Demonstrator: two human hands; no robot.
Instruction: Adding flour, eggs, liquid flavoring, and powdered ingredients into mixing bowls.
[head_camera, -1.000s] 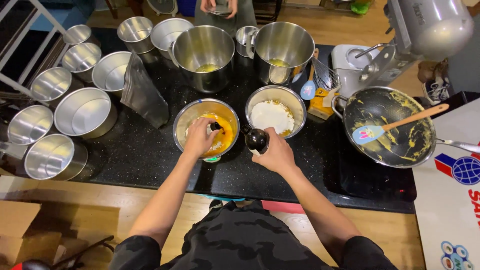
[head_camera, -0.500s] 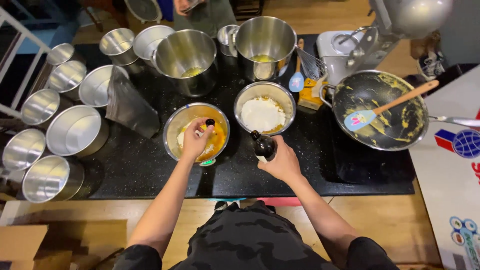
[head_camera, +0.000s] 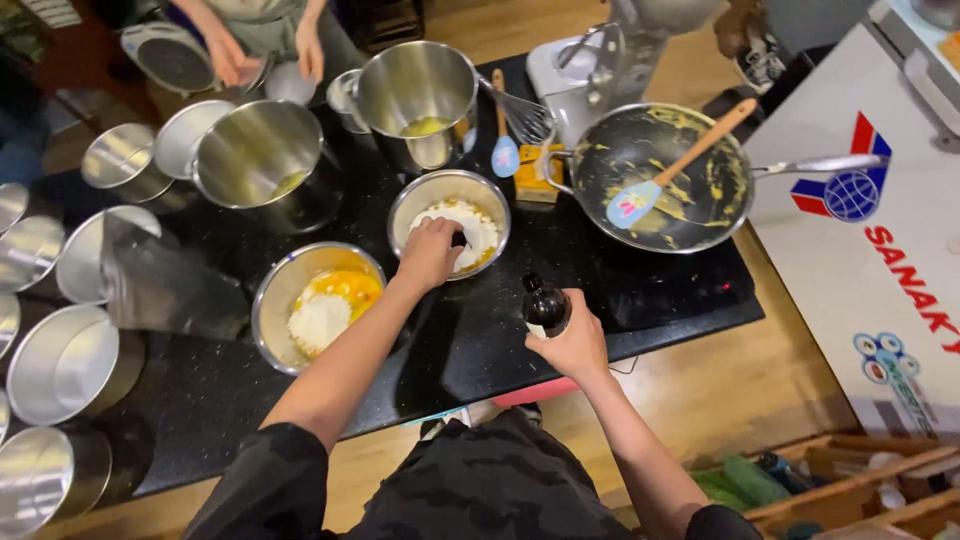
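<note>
On black countertop (head_camera: 600, 270): left hand (head_camera: 432, 252) reaches into steel bowl of white powder (head_camera: 449, 222), fingers curled down into powder (head_camera: 470, 228), pinching or scooping, exact grip unclear. Right hand (head_camera: 572, 344) closed around small dark bottle (head_camera: 546, 306), upright, near counter front edge, just right of bowl. Second steel bowl (head_camera: 316, 305) left of it holds orange-yellow mix with white heap. Dark pan (head_camera: 660, 178) at right with spatula (head_camera: 672, 170). Another person's hands (head_camera: 268, 55) at far edge.

Black countertop (head_camera: 480, 340); at twelve o'clock, silver bowl (head_camera: 449, 222) with white powder; at nine, orange-yellow batter (head_camera: 330, 305); dark camouflage sleeves (head_camera: 262, 480).
</note>
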